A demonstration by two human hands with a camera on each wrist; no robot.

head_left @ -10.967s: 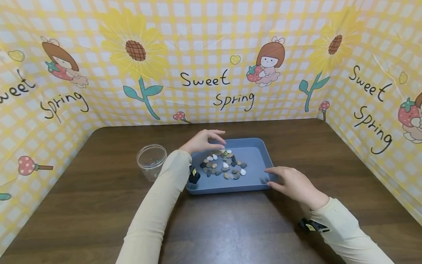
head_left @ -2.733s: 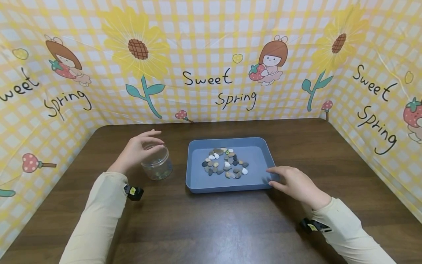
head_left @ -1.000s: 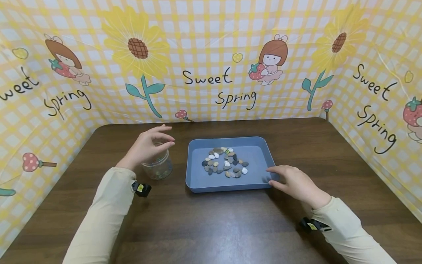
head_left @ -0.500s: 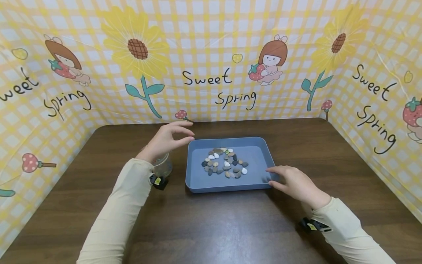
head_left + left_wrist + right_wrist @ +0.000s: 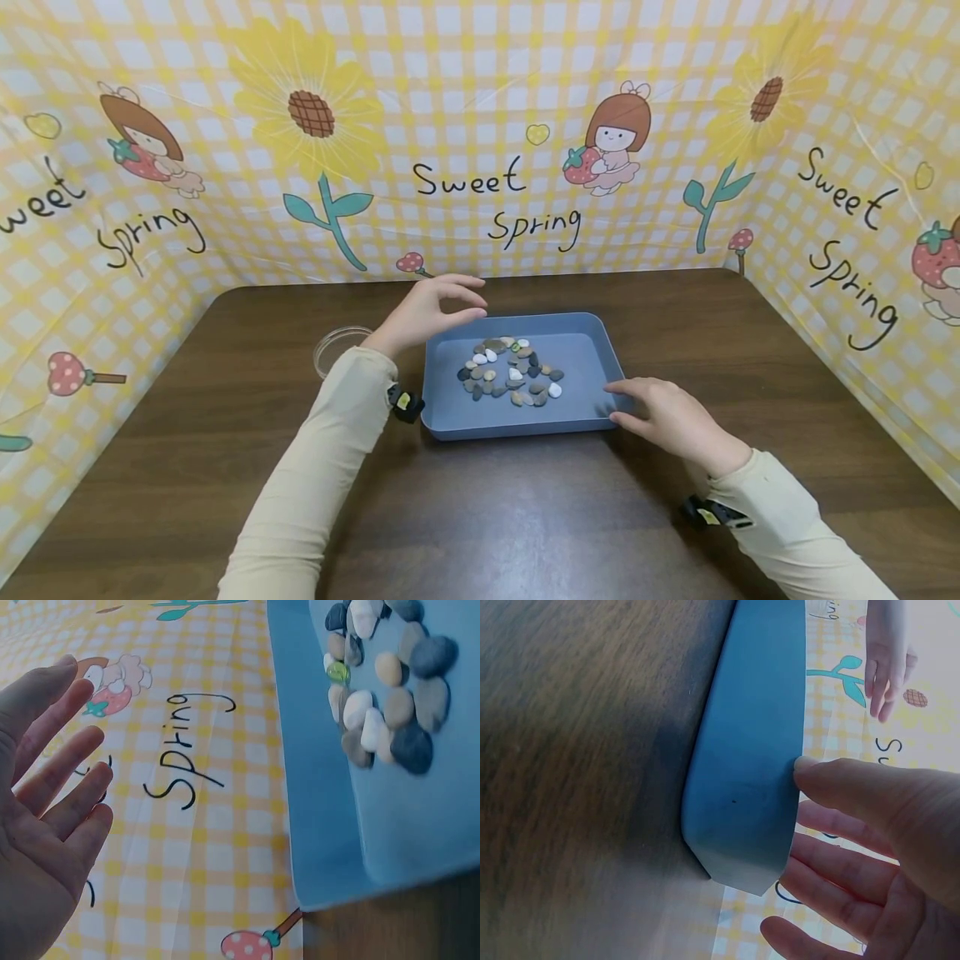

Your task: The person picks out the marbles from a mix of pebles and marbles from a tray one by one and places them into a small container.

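My left hand (image 5: 431,312) hovers over the back left corner of the blue tray (image 5: 585,408). Its thumb and index fingertips come close together; I cannot tell whether something small sits between them. In the left wrist view the other fingers (image 5: 71,765) are loosely bent and spread. Inside the tray, grey, brown and white pebbles (image 5: 487,389) form a curving pattern, with one green glass bead (image 5: 338,672) among them. My right hand (image 5: 667,412) holds the tray's right rim between thumb (image 5: 817,776) and fingers. A clear round jar (image 5: 317,354) stands left, mostly hidden behind my left sleeve.
The brown wooden table (image 5: 480,517) carries the tray and jar. Yellow checked cloth (image 5: 465,100) with sunflowers and lettering rises along its back and both sides. A small black wrist camera (image 5: 406,404) sits at my left cuff, near the tray's left wall.
My left hand has travelled right from above the jar to the tray's back left corner, its sleeve now covering most of the jar. The right hand, tray and pebbles look unmoved over the last second.
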